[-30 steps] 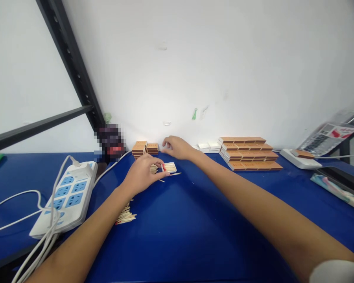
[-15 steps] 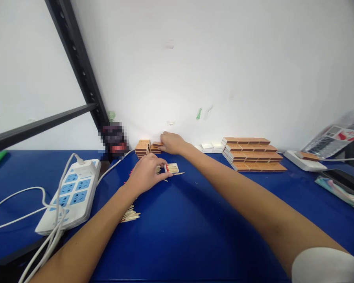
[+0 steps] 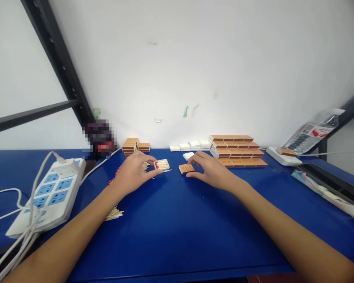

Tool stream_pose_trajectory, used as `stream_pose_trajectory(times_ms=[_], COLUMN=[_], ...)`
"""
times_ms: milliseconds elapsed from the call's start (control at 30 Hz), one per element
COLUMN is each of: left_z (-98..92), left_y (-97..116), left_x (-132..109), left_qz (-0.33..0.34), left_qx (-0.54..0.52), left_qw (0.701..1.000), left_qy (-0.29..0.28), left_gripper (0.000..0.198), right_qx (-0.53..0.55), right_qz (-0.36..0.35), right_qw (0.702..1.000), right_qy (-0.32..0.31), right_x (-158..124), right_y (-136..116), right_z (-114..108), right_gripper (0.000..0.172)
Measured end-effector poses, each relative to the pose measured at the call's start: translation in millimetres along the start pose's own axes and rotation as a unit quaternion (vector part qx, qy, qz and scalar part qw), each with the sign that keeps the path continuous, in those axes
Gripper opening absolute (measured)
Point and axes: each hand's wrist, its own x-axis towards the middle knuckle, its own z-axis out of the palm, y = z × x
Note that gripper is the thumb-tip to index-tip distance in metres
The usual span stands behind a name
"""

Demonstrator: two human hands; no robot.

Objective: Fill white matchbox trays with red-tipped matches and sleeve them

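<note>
Near middle: the blue surface (image 3: 177,224) lies bare between the two forearms, open to the near edge.
Centre gap: between left hand (image 3: 132,173) and right hand (image 3: 214,173), a narrow lane holds a match tray (image 3: 163,164) and an orange sleeve (image 3: 186,169).
Left: a power strip (image 3: 47,192), cables (image 3: 6,206) and loose matches (image 3: 114,214) block the way.
Back: box stacks (image 3: 237,151) and white trays (image 3: 188,146) line the wall.

Small workshop bench: matchbox stacks (image 3: 237,151), pwr strip (image 3: 47,192) (steel rack (image 3: 57,59) behind).

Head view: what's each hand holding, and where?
Left hand holds the match tray by its left end; right hand fingers touch the orange sleeve at its right edge; neither lifted.
</note>
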Motion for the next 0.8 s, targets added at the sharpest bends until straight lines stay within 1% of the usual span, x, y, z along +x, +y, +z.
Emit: stream_pose_trajectory(times_ms=[67, 200, 233, 333, 433, 600, 800], left_z=[2.1, 7.8, 9.4, 13.8, 16.2, 15.6, 14.2], left_y=[2, 3, 2, 3, 4, 4, 7], left_x=[-1, -4, -4, -6, -8, -9, -9], left_qz=[0.003, 0.006, 0.009, 0.019, 0.021, 0.015, -0.01], left_qx=[-0.015, -0.032, -0.033, -0.03, -0.033, -0.041, -0.08], left_qw=[1.0, 0.999, 0.999, 0.999, 0.999, 0.999, 0.997], left_qy=[-0.007, -0.001, 0.0, -0.003, 0.007, 0.01, -0.01], left_gripper=[0.028, 0.03, 0.03, 0.029, 0.027, 0.028, 0.032], right_qx=[0.056, 0.089, 0.099, 0.138, 0.176, 0.211, 0.238], right_qz=[0.008, 0.017, 0.022, 0.02, 0.01, 0.006, 0.022], right_qw=[0.998, 0.994, 0.993, 0.989, 0.984, 0.977, 0.971], right_qy=[0.003, -0.055, -0.061, -0.04, -0.02, -0.019, -0.018], right_x=[-1, 3, 2, -4, -8, -7, -7], right_y=[4, 8, 8, 3, -7, -19, -18], right_z=[2, 0, -1, -5, -9, -8, -1], right_gripper=[0.042, 0.032, 0.031, 0.034, 0.032, 0.029, 0.029])
